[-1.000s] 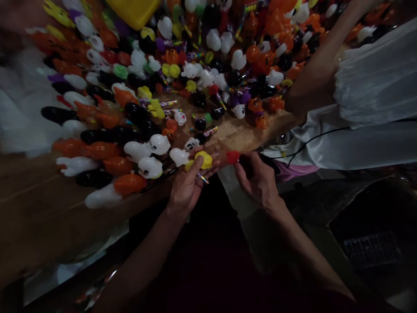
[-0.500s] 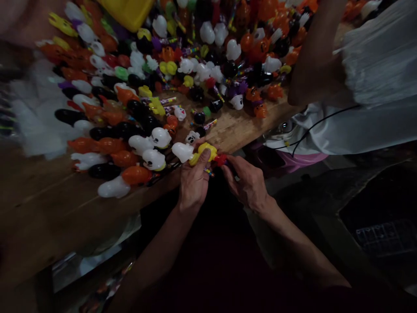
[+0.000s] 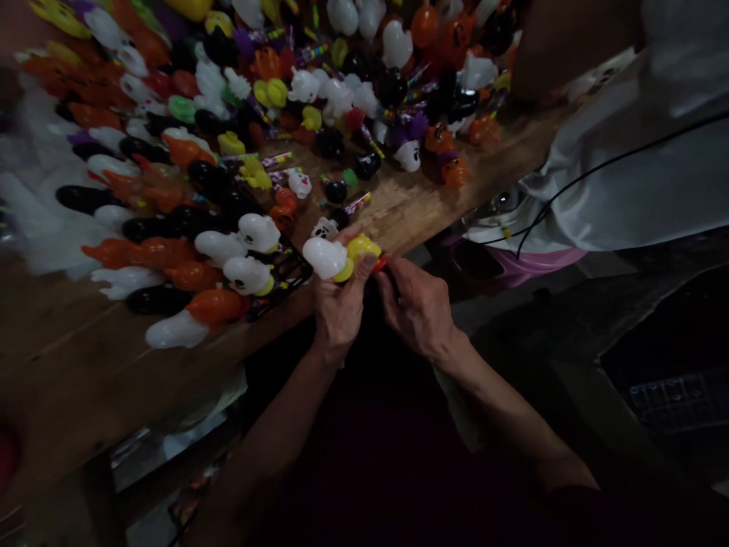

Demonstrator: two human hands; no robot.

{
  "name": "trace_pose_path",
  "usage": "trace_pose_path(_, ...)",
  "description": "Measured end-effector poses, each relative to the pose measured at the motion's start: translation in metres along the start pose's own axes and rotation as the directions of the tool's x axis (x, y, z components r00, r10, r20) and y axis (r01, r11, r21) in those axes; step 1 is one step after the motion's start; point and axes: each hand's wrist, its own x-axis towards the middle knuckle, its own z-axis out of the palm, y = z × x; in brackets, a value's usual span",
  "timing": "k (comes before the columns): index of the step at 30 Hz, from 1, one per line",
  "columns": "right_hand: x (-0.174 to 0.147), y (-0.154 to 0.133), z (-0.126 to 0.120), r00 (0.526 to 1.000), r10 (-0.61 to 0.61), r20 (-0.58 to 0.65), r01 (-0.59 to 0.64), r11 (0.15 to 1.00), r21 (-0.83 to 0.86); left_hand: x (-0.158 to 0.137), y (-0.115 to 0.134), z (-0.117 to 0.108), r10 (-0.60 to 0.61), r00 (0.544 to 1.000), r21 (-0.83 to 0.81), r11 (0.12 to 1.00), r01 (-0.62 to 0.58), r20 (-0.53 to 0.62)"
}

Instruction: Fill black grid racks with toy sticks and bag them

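My left hand (image 3: 340, 315) is closed round a small plastic toy (image 3: 323, 259) with a rounded white part and a yellow part, thumb pressed on the yellow. A red piece (image 3: 380, 264) sits at the toy's right end. Pinched at that red piece is my right hand (image 3: 420, 305), its fingertips partly hidden behind the knuckles. Just beyond my left hand lies a white toy with a black-marked face (image 3: 324, 229). To the left, white ghost-like toys (image 3: 249, 275) and an orange toy (image 3: 215, 305) lie in a row on the table edge.
A wooden table (image 3: 407, 205) carries a crowded heap of plastic toys in orange, black, white, yellow and purple. At the right, a person's arm (image 3: 561, 53) and pale clothing (image 3: 638, 205) border the table. A black cable (image 3: 604, 163) crosses there, above a pink object (image 3: 532, 266).
My view has shifted, so the heap sits farther left. The toy's white end has turned nearer my left hand, and less of the red piece shows beside my right fingers.
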Motion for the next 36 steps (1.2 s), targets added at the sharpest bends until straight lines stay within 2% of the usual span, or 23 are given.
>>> trace_pose_path(3,0.002,0.0,-0.003,0.997,0.076,-0.018,-0.069,0.967,0.246,0.004,0.005,-0.002,0.002,0.997,0.041,0.999,-0.005,0.074)
trace_pose_path(6,0.0,0.002,-0.015,0.986,0.142,0.085,-0.165,0.867,0.471,0.007,0.017,-0.004,0.034,0.984,0.092,0.994,-0.051,0.177)
trace_pose_path(8,-0.003,0.003,-0.025,0.966,0.153,0.208,-0.243,0.81,0.534,0.01,0.025,-0.008,0.053,0.967,0.084,0.994,-0.076,0.249)
trace_pose_path(11,-0.007,0.005,-0.037,0.9,0.145,0.411,-0.37,0.752,0.546,0.012,0.032,-0.016,-0.019,0.928,0.021,1.0,0.012,0.372)
trace_pose_path(14,-0.01,0.003,-0.037,0.856,0.115,0.505,-0.432,0.696,0.574,0.008,0.033,-0.026,-0.062,0.904,0.007,0.998,0.065,0.424)
trace_pose_path(17,-0.011,0.002,-0.026,0.871,0.107,0.48,-0.415,0.684,0.6,-0.003,0.031,-0.039,-0.043,0.93,0.042,0.999,0.03,0.366)
trace_pose_path(20,-0.013,0.004,-0.015,0.885,0.157,0.438,-0.415,0.692,0.59,-0.021,0.026,-0.053,-0.061,0.96,0.067,0.997,0.044,0.275)
trace_pose_path(23,-0.014,0.007,-0.006,0.903,0.248,0.351,-0.414,0.723,0.554,-0.038,0.021,-0.065,-0.075,0.99,0.021,0.997,0.073,0.116)
trace_pose_path(25,-0.011,0.007,-0.002,0.916,0.29,0.277,-0.396,0.759,0.517,-0.046,0.02,-0.072,-0.105,0.994,0.013,0.994,0.105,0.023)
trace_pose_path(28,-0.005,0.006,0.004,0.925,0.303,0.23,-0.379,0.789,0.483,-0.053,0.026,-0.081,-0.192,0.981,0.037,0.981,0.191,0.013)
trace_pose_path(32,0.004,0.006,0.009,0.924,0.298,0.241,-0.378,0.807,0.454,-0.062,0.037,-0.092,-0.265,0.964,0.087,0.96,0.265,-0.004)
trace_pose_path(34,0.007,0.006,0.009,0.932,0.27,0.244,-0.348,0.856,0.382,-0.067,0.04,-0.097,-0.289,0.957,0.091,0.953,0.288,-0.004)
trace_pose_path(36,0.009,0.004,0.007,0.953,0.196,0.229,-0.26,0.92,0.294,-0.072,0.04,-0.102,-0.311,0.95,0.075,0.948,0.31,0.007)
